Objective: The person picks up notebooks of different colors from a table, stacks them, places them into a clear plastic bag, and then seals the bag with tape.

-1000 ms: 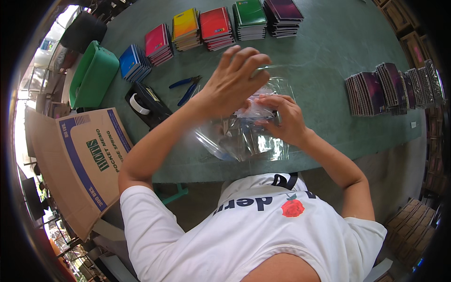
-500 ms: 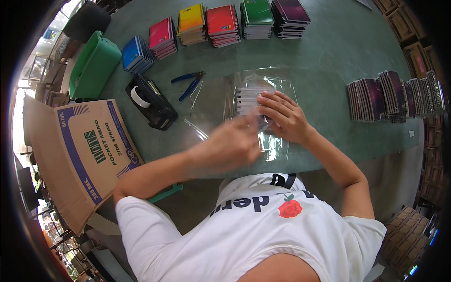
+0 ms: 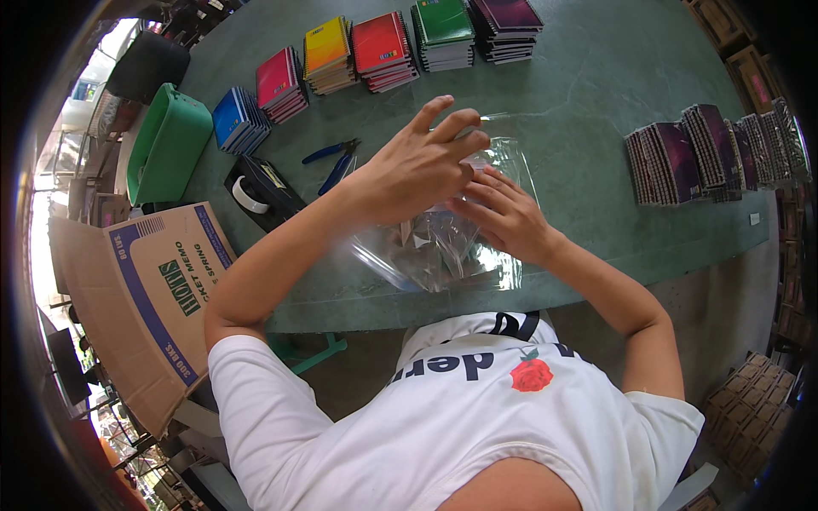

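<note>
A sheet of clear plastic film (image 3: 439, 255) lies crumpled on the green table in front of me, shiny and folded toward the middle. My left hand (image 3: 417, 166) is over the film's far part, with its fingers bent and spread apart; its thumb is mostly hidden. Close against its fingertips, my right hand (image 3: 507, 213) rests flat on the film with its fingers stretched out. Both hands cover the small notebook stack seen earlier; only a pale bit shows between them. To the left are blue-handled cutting pliers (image 3: 332, 162) and a black tape dispenser (image 3: 268, 192).
Along the far side stand stacks of spiral notebooks: blue (image 3: 239, 119), pink (image 3: 281, 85), yellow (image 3: 328, 55), red (image 3: 383, 51), green (image 3: 443, 34) and purple (image 3: 507, 30). Wrapped purple notebooks (image 3: 669, 166) sit at right. A green bin (image 3: 170, 149) and cardboard box (image 3: 162, 281) are left.
My left hand has moved up and away from me, from the film's near side to over the stack, and its fingers have spread. The film's left part is now folded inward. My right hand stays put.
</note>
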Demonstrator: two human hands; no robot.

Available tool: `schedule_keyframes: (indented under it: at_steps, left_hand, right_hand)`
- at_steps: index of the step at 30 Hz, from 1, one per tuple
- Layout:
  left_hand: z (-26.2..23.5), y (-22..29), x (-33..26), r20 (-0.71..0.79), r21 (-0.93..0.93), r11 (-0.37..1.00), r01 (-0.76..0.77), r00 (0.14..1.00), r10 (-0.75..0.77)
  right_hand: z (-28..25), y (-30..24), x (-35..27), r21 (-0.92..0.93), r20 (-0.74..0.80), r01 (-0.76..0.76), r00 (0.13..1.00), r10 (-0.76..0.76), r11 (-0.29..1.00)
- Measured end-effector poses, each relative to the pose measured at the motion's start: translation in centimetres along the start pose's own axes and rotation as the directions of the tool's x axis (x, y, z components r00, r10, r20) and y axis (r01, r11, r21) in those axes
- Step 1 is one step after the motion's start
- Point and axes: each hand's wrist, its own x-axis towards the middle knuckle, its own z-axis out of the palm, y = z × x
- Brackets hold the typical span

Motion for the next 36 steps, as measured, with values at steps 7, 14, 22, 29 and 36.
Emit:
schedule_keyframes:
  at_steps: [7,14,22,29,36]
  left_hand:
    - [0.0,2.6,-5.0,-0.187,-0.08,0.95,0.303,0.931,-0.313]
    - [3.7,3.8,-5.8,-0.502,-0.582,0.766,0.273,0.62,-0.603]
    - [7.3,2.2,-5.5,0.035,-0.963,0.137,0.232,0.612,-0.79]
    - [2.5,0.7,-2.7,-0.064,-0.412,0.806,0.426,0.868,-0.492]
    - [2.7,6.7,-3.4,-0.192,-0.143,0.888,0.436,0.868,-0.457]
  right_hand:
    - [-0.5,-1.1,1.0,-0.122,-0.14,-0.065,0.989,0.047,0.99]
    - [-1.5,-0.9,2.4,-0.018,-0.011,-0.154,0.988,0.154,0.988]
    - [-0.4,-2.1,4.8,0.295,-0.376,-0.366,0.805,0.46,0.883]
    - [-2.6,0.8,5.4,0.448,0.254,-0.617,0.782,0.569,0.647]
    - [-4.7,-1.9,6.3,-0.043,0.338,-0.215,0.916,0.217,0.976]
